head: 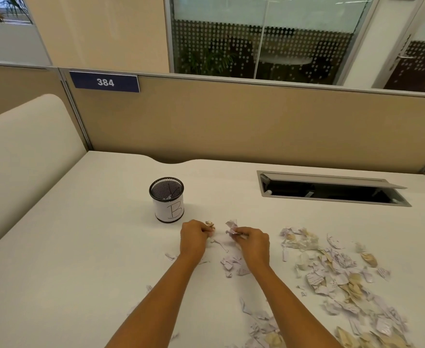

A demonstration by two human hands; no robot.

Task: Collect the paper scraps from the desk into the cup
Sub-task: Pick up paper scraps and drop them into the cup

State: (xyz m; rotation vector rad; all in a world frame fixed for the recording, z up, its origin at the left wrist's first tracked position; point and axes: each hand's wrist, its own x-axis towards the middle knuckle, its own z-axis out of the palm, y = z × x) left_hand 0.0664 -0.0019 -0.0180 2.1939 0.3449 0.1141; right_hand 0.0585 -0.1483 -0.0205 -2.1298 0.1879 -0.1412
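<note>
Both forearms bare, reaching forward from bottom edge, converging slightly toward centre. Wrists roughly straight. Left hand (193, 236): back up, fingers curled inward, pinching tan scrap (209, 226) at fingertips. Right hand (254, 243): back up, fingers curled, pinching white scrap (232, 227) at fingertips. Hands side by side, about level, near each other, not touching.
</note>
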